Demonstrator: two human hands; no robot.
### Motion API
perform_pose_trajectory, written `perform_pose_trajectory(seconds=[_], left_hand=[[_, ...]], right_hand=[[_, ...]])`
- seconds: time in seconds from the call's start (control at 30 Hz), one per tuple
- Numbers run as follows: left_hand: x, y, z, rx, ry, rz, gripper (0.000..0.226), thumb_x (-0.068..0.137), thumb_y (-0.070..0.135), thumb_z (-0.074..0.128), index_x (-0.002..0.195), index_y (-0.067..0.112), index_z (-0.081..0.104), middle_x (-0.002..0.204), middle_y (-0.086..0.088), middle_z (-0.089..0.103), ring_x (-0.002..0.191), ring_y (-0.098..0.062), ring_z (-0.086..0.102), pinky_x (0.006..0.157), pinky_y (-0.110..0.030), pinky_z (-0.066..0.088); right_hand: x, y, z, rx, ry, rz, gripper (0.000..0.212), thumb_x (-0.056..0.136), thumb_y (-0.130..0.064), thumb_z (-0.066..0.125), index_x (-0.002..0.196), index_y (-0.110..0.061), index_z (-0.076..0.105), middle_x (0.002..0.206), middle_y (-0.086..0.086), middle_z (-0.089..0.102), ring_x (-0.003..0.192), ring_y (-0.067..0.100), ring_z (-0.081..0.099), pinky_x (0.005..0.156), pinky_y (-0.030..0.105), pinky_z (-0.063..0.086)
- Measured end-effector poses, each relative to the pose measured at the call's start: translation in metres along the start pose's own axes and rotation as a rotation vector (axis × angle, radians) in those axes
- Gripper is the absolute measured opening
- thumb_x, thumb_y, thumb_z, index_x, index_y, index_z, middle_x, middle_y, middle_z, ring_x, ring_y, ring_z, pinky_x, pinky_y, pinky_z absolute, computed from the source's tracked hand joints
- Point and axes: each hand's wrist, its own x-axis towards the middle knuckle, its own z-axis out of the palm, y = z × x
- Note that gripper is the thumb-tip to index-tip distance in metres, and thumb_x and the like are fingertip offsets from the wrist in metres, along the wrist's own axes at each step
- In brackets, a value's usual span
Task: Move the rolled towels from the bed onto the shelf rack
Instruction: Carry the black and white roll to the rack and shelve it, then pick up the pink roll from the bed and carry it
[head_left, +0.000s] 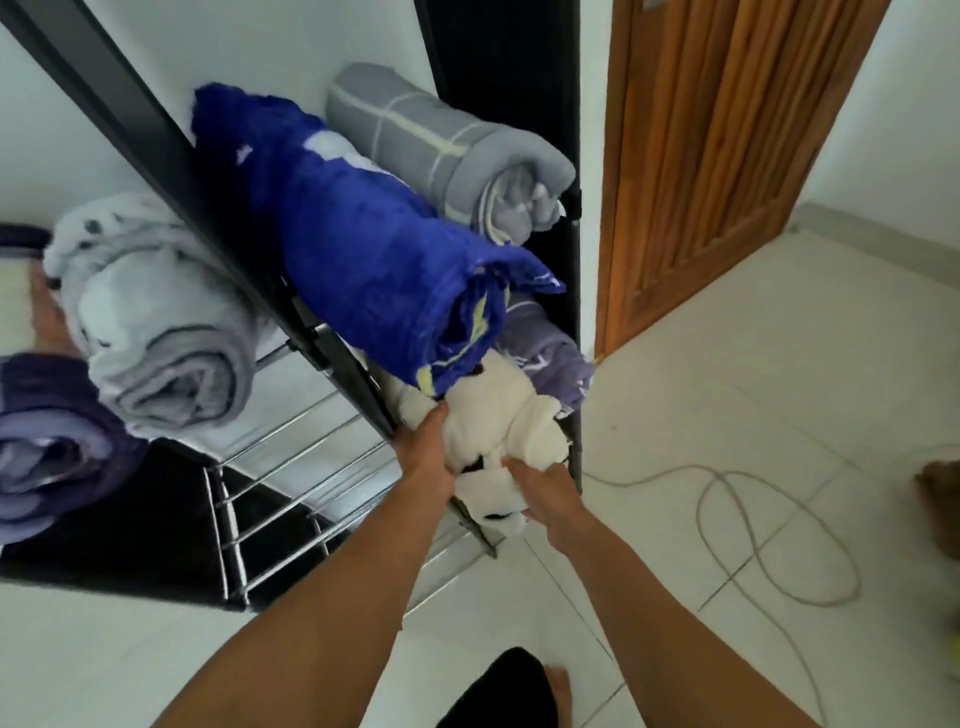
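Both hands are gripping a white towel with black patches (498, 431) at the front edge of the shelf rack (332, 364). Left hand (426, 447) is pressing its fingers and thumb into the towel's left side; right hand (545, 493) is closing over the lower right end, fingers curled into the fabric. This white towel is sitting on a lower tier of the rack, loosely bunched rather than tightly rolled, its lower end hanging past the tier's front bar. Directly above it on the rack, a bright blue rolled towel (363, 249) is lying with its open end pointing toward the camera and overhanging the white one, touching it. Behind the blue roll, further into the rack, a grey rolled towel with pale stripes (441, 150) is resting beside it. Just right of the white towel, on the same side of the rack, a purple rolled towel (550, 358) is partly hidden under the blue roll. Left of the rack's dark upright, a pale grey roll (156, 332) and a lavender roll (47, 447) are showing; whether these are real towels or reflections in a glossy panel, I cannot tell. Chrome bars (291, 457) of the rack are running out below them. Right of the rack, a wooden door (717, 156) is standing closed, and a pale cable (769, 525) is looping across the tiled floor (701, 395).
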Motion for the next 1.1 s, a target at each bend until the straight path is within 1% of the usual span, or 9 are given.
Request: perform_pose_trajectory(seconds=[0.2,0.37,0.5,0.63,0.73,0.8,0.9,1.0,1.1], left_hand=[[0.022,0.013,0.002,0.371,-0.041,0.176,0.059,0.086,0.005,0.058,0.139,0.025,0.043,0.133,-0.006,0.056,0.111,-0.028,0.059,0.102,-0.051,0.047],[0.015,0.015,0.004,0.597,-0.063,0.163,0.06,0.086,-0.001,0.049,0.139,0.027,0.042,0.133,-0.005,0.054,0.105,-0.025,0.056,0.1,-0.044,0.049],[-0.007,0.016,-0.001,0.699,-0.083,0.118,0.061,0.092,0.013,0.054,0.148,0.025,0.032,0.139,-0.006,0.049,0.118,-0.027,0.052,0.1,-0.041,0.047],[-0.038,0.011,-0.002,0.715,-0.042,0.095,0.061,0.093,0.011,0.049,0.15,0.017,0.028,0.147,-0.012,0.043,0.126,-0.034,0.051,0.106,-0.046,0.045],[-0.069,0.003,-0.004,0.735,-0.045,0.108,0.055,0.095,0.011,0.045,0.148,0.015,0.032,0.145,-0.013,0.044,0.126,-0.034,0.05,0.106,-0.044,0.044],[-0.092,-0.005,-0.006,0.71,-0.05,0.102,0.05,0.095,0.009,0.044,0.145,0.014,0.037,0.143,-0.016,0.046,0.124,-0.034,0.05,0.103,-0.043,0.045],[-0.133,-0.024,-0.012,0.729,-0.103,0.111,0.042,0.093,0.01,0.047,0.135,0.012,0.048,0.137,-0.022,0.052,0.114,-0.034,0.056,0.096,-0.041,0.047],[-0.179,-0.06,-0.019,0.886,-0.171,0.133,0.034,0.089,0.009,0.047,0.121,0.012,0.057,0.119,-0.021,0.063,0.11,-0.037,0.06,0.091,-0.043,0.05],[-0.249,-0.103,-0.018,0.973,-0.326,0.073,0.014,0.091,0.009,0.047,0.09,0.016,0.059,0.082,-0.006,0.058,0.077,-0.024,0.057,0.062,-0.028,0.041]], right_hand=[[0.037,-0.012,0.043,-0.048,-0.135,0.13,0.065,0.086,-0.048,0.058,0.135,-0.011,0.041,0.131,0.007,0.051,0.11,0.024,0.051,0.095,0.038,0.05],[0.028,-0.004,0.041,-0.049,-0.243,0.161,0.059,0.088,-0.042,0.059,0.138,-0.02,0.037,0.129,-0.001,0.05,0.104,0.019,0.049,0.076,0.029,0.045],[0.011,0.001,0.022,-0.125,-0.258,0.145,0.053,0.088,-0.036,0.06,0.135,-0.022,0.039,0.139,0.004,0.048,0.119,0.024,0.049,0.083,0.034,0.041],[-0.018,-0.004,-0.004,-0.091,-0.242,0.136,0.054,0.089,-0.025,0.061,0.138,-0.023,0.039,0.124,0.009,0.054,0.105,0.023,0.051,0.093,0.039,0.046],[-0.047,-0.006,-0.029,-0.093,-0.209,0.105,0.048,0.089,-0.023,0.061,0.133,-0.022,0.042,0.1,0.003,0.062,0.113,0.024,0.058,0.096,0.038,0.046],[-0.068,-0.003,-0.049,-0.075,-0.191,0.077,0.045,0.089,-0.021,0.061,0.131,-0.021,0.044,0.1,0.002,0.06,0.099,0.018,0.06,0.092,0.038,0.046],[-0.104,0.011,-0.091,-0.05,-0.144,0.046,0.04,0.089,-0.019,0.06,0.127,-0.021,0.048,0.114,0.003,0.06,0.089,0.014,0.058,0.093,0.039,0.048],[-0.149,0.034,-0.155,0.027,-0.088,0.085,0.025,0.091,-0.014,0.056,0.116,-0.016,0.053,0.099,0.003,0.063,0.091,0.019,0.06,0.081,0.032,0.048],[-0.205,0.061,-0.229,0.1,0.011,0.127,0.011,0.091,-0.013,0.056,0.102,-0.012,0.058,0.09,0.006,0.064,0.08,0.019,0.062,0.072,0.029,0.048]])
